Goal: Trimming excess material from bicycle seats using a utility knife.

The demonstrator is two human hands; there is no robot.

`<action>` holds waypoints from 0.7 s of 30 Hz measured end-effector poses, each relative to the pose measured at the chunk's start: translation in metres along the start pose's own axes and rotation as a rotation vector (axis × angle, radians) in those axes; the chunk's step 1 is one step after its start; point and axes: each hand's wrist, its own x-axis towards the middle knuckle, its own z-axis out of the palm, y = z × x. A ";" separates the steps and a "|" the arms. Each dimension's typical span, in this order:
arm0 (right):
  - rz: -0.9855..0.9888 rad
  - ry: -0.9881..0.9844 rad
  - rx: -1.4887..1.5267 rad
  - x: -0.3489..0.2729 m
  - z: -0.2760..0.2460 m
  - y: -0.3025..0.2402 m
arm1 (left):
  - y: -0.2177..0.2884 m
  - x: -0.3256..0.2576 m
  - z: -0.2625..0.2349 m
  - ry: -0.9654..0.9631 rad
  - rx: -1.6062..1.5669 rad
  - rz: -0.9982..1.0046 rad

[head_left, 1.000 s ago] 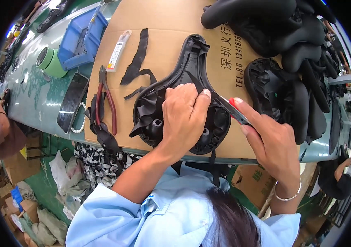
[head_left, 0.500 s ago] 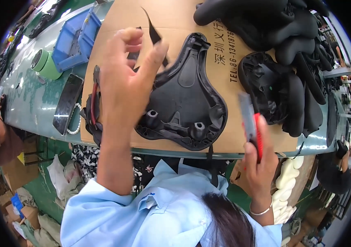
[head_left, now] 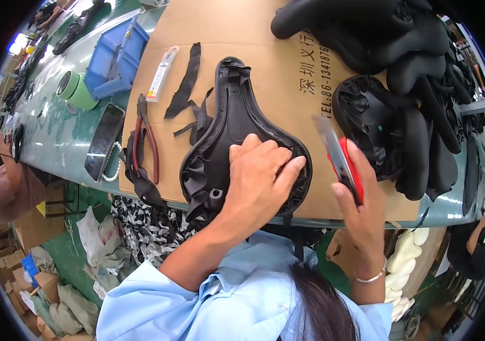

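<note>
Holding the bare-bladed red knife, the right hand is beside the black saddle, which lies under the left hand; whether its bent fingers pinch anything, I cannot tell. If the knife slips leftward, it could cut them.

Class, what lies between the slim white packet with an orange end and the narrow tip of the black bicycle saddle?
In the head view, a long, flat black strip lies on brown cardboard between the packet and the saddle's tip.

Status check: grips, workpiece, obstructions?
Left grip on black saddle, underside up. Right grip holding red utility knife, blade clear of saddle. Black strips near saddle's left edge.
</note>
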 end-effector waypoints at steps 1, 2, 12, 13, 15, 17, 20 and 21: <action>-0.143 -0.025 -0.121 -0.003 -0.008 -0.003 | -0.003 -0.002 0.000 0.024 -0.097 -0.007; -0.132 -0.006 -0.190 -0.006 -0.013 -0.008 | -0.004 -0.003 0.000 0.049 -0.193 -0.016; -0.114 -0.332 -0.748 -0.013 -0.024 -0.046 | -0.013 -0.003 0.010 0.280 -0.460 -0.007; -0.108 -0.330 -0.748 -0.026 -0.020 -0.047 | -0.015 -0.002 0.006 0.285 -0.735 -0.178; 0.106 -0.226 -0.564 -0.052 -0.005 -0.050 | -0.012 -0.006 0.006 0.426 -0.886 -0.138; 0.149 -0.170 -0.492 -0.066 0.008 -0.047 | -0.006 -0.006 0.010 0.534 -1.222 -0.195; 0.203 -0.109 -0.526 -0.055 0.006 -0.043 | 0.007 -0.005 -0.007 0.244 -1.269 -0.354; 0.209 -0.100 -0.518 -0.043 0.001 -0.037 | 0.015 -0.002 -0.020 0.060 -1.158 -0.449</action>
